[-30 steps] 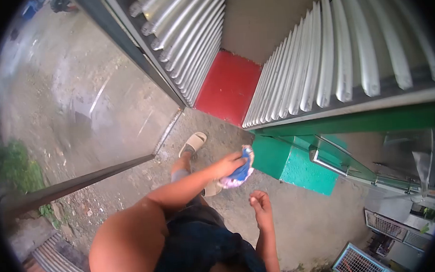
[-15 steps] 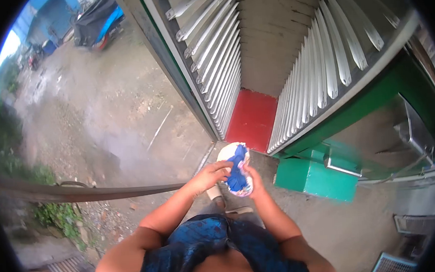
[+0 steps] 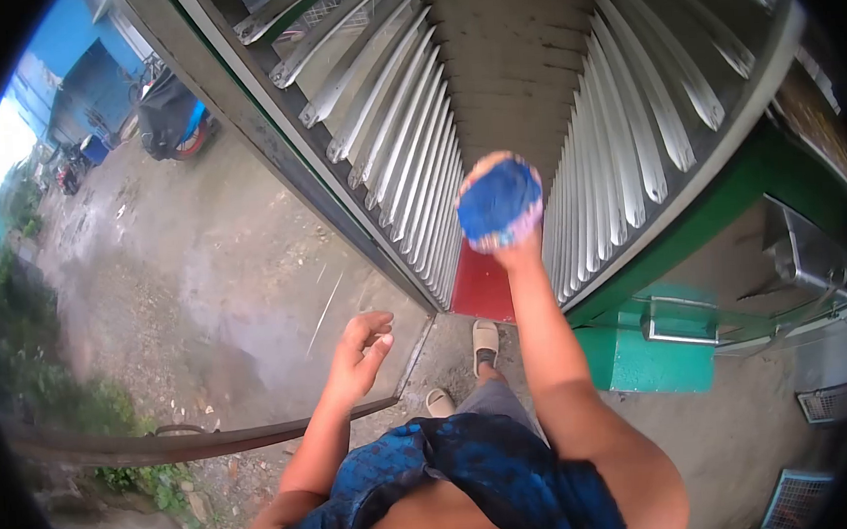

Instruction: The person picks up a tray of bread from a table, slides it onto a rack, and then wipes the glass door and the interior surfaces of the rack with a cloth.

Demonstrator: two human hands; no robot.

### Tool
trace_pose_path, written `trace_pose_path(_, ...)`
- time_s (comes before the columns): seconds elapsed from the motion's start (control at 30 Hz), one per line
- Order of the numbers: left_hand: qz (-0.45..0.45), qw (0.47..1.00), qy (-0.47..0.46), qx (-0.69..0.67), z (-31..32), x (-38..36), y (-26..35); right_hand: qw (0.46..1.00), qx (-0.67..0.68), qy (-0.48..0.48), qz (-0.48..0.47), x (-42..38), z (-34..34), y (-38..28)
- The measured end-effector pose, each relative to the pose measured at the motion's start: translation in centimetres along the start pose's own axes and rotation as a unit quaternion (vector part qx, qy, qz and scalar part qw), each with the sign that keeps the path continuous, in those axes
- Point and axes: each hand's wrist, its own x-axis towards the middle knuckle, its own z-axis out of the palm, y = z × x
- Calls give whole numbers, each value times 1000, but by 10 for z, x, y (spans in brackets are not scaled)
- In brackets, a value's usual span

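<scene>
A round bundle (image 3: 499,204) with a blue middle and a pale, multicoloured edge is held out in front of me by my right hand (image 3: 519,246), whose fingers are mostly behind it. It hangs between two rows of pale slats (image 3: 417,158), above a red panel (image 3: 481,285). My left hand (image 3: 363,351) is at the left of my body, fingers curled but apart from the thumb, with nothing in it.
A metal door frame (image 3: 271,148) stands left of the slats. At the right are a green box (image 3: 657,352) with a handle and a green cabinet wall. A curved bar (image 3: 211,442) crosses at lower left. A covered motorbike (image 3: 170,115) stands outside.
My right hand has moved forward and up with the bundle, which now shows its round face. My left hand has let go of it and stays back. My feet now show more clearly.
</scene>
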Motion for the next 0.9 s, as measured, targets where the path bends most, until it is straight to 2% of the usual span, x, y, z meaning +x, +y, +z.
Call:
trace_pose_path(0.1, 57, 998, 11, 26, 1, 18, 6, 998, 52, 20, -21, 104, -3, -4)
trace_pose_path(0.17, 82, 996, 17, 39, -2, 22, 10, 1000, 21, 16, 5, 187, -34, 4)
trace_pose_path(0.23, 60, 995, -31, 76, -9, 22, 6, 987, -57, 147, -17, 281, -38, 25)
trace_pose_path(0.27, 67, 994, -26, 79, -12, 21, 7, 963, -218, 154, 48, 330, -55, 39)
trace_pose_path(0.33, 22, 995, -9, 94, -18, 13, 9, 903, -386, 180, 61, 350, -29, 54)
trace_pose_path(0.4, -15, 998, 16, 64, -24, -1, 2, 868, -449, 209, 46, 341, -7, 51)
trace_pose_path(0.47, -53, 998, 41, 5, -29, -17, -5, 834, -500, 218, 82, 324, -5, 43)
trace_pose_path(0.53, -75, 996, 38, 1, -32, -29, -9, 887, -437, 139, 64, 311, -3, 43)
trace_pose_path(0.63, -97, 995, 24, -2, -36, -37, -13, 935, -311, 153, 77, 255, 27, 48)
trace_pose_path(0.7, -92, 996, 6, 4, -37, -36, -11, 924, -354, 135, 56, 205, 51, 53)
trace_pose_path(0.83, -68, 998, -16, -4, -36, -25, -9, 868, -474, 81, 120, 110, 77, 68)
trace_pose_path(0.9, -87, 995, -49, -12, -33, -19, -4, 759, -616, 75, 196, 52, 130, 56)
